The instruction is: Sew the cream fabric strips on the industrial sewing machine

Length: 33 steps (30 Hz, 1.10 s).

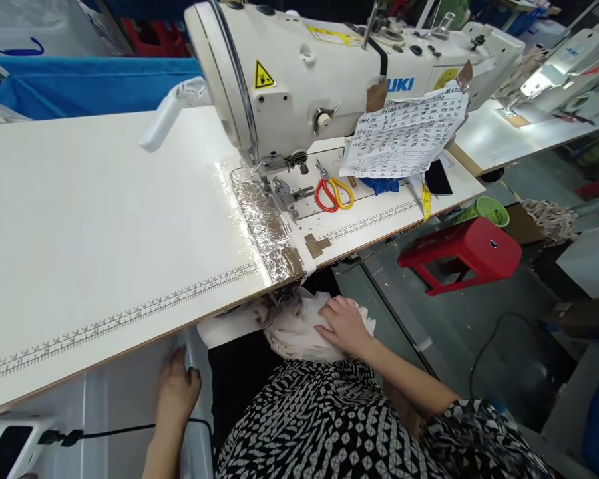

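Note:
My right hand point(347, 324) lies on a bunch of thin off-white cloth point(299, 329) in my lap, its fingers stretched over the folds. Down at the left, below the table edge, my left hand point(177, 389) is beside the rim of a translucent plastic bin point(194, 352). Its fingers are loosely bent and apart, with nothing visible in them. Whether it touches the rim I cannot tell. Above the cloth stands a white sewing machine point(289, 80), with no fabric visible under its needle area.
Red and yellow-handled scissors point(335, 194) lie on the machine bed. A handwritten sheet point(404, 133) hangs from the machine. The white table point(104, 213) has a printed ruler along its front edge. A red stool point(464, 253) stands at the right. A black cable point(120, 429) crosses the bin.

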Tool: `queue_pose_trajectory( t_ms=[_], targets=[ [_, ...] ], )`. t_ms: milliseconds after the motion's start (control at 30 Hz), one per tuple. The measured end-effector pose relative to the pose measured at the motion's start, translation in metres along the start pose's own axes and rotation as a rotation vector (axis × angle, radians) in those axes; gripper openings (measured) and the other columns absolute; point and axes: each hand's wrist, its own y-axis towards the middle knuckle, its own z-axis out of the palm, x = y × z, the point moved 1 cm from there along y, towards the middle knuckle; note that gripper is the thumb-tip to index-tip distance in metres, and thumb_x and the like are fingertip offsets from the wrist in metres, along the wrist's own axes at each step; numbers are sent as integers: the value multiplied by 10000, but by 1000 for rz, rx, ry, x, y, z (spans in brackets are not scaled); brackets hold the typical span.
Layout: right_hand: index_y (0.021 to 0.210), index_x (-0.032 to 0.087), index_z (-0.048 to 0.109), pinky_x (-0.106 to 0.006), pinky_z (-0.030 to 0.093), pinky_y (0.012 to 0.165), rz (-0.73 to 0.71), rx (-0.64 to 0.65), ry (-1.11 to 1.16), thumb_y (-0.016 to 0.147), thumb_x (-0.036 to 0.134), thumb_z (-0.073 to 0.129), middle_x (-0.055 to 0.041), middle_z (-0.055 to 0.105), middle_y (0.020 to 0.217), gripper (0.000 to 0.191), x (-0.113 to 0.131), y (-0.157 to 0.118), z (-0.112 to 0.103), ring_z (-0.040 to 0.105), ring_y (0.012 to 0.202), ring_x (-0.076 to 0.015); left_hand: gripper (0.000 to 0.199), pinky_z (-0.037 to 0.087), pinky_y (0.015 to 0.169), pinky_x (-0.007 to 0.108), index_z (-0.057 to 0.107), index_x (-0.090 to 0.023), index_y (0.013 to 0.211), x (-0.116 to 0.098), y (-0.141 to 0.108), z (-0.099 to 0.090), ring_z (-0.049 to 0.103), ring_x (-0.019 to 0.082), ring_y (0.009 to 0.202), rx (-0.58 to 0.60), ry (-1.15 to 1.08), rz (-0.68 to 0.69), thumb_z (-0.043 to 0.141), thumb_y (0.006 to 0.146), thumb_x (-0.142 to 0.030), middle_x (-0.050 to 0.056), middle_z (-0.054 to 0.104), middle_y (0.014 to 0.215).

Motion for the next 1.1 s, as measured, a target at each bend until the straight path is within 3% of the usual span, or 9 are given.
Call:
queue_pose_trajectory(
  t_ms=[133, 333, 500, 600, 733, 867, 967, 1033, 1100],
  targets=[
    [839, 187, 651, -374, 345, 798, 53, 76, -12, 927, 258, 642, -65, 649, 880, 113, 9, -4, 11, 533, 908, -234, 434, 527, 968, 487, 625, -145, 1226, -78, -9, -17, 650, 340, 1058, -9, -219, -51, 451, 915, -392, 178, 684, 1163],
    [884, 165, 622, -343, 326, 774, 171, 51, 56, 954, 292, 593, -55, 659, 819, 148, 7, -6, 7, 587, 814, -211, 405, 549, 889, 364, 716, -194, 1072, -178, -27, -12, 698, 267, 979, 760, -699, 45, 492, 929, -500, 103, 755, 1060],
    [752, 186, 575, -314, 343, 743, 149, 108, 146, 931, 217, 558, -19, 647, 726, 183, 3, -11, 6, 607, 728, -173, 445, 501, 888, 362, 723, -180, 1074, -193, -34, 3, 674, 280, 1014, 915, -663, 42, 450, 931, -501, 109, 750, 1081],
    [752, 200, 555, -288, 385, 687, 192, 40, 281, 967, 272, 492, 8, 620, 676, 236, 8, -10, -1, 585, 656, -151, 514, 485, 891, 369, 735, -176, 960, -200, -32, 6, 657, 281, 977, 990, -718, -11, 442, 920, -596, 108, 748, 1010],
    [725, 219, 533, -267, 389, 565, 230, -37, 583, 990, 372, 465, 18, 593, 622, 314, 20, -7, -27, 541, 581, -145, 595, 478, 943, 382, 701, -182, 887, -222, -28, 12, 629, 256, 956, 1047, -1137, -261, 605, 762, -756, 85, 722, 968],
    [710, 212, 564, -317, 408, 669, 73, -129, 391, 1014, 367, 473, -3, 614, 653, 354, 27, -3, -60, 560, 636, -161, 634, 469, 748, 312, 652, -168, 890, -245, -21, 13, 557, 185, 766, 957, -1385, -465, 740, 648, -748, 36, 639, 822],
    [926, 209, 665, -364, 468, 803, -34, -200, 397, 1032, 316, 432, -67, 713, 893, 277, 24, 6, -72, 649, 881, -210, 616, 375, 640, 275, 602, -160, 810, -257, -17, 5, 437, 140, 670, 1043, -1277, -261, 701, 693, -757, -2, 539, 726],
    [1036, 224, 682, -418, 481, 979, -169, -62, 515, 1033, 300, 424, -72, 736, 1013, 269, 19, 14, -73, 663, 1014, -214, 598, 324, 606, 275, 548, -173, 742, -263, -15, -5, 376, 131, 649, 1094, -1178, -67, 626, 751, -766, -21, 467, 685],
    [976, 239, 687, -468, 422, 1123, -271, 131, 636, 1029, 321, 444, -32, 737, 937, 262, 14, 22, -74, 684, 933, -188, 551, 291, 595, 275, 514, -182, 717, -266, -11, -18, 341, 127, 646, 1120, -1114, 66, 554, 825, -721, -33, 411, 670]
  ],
)
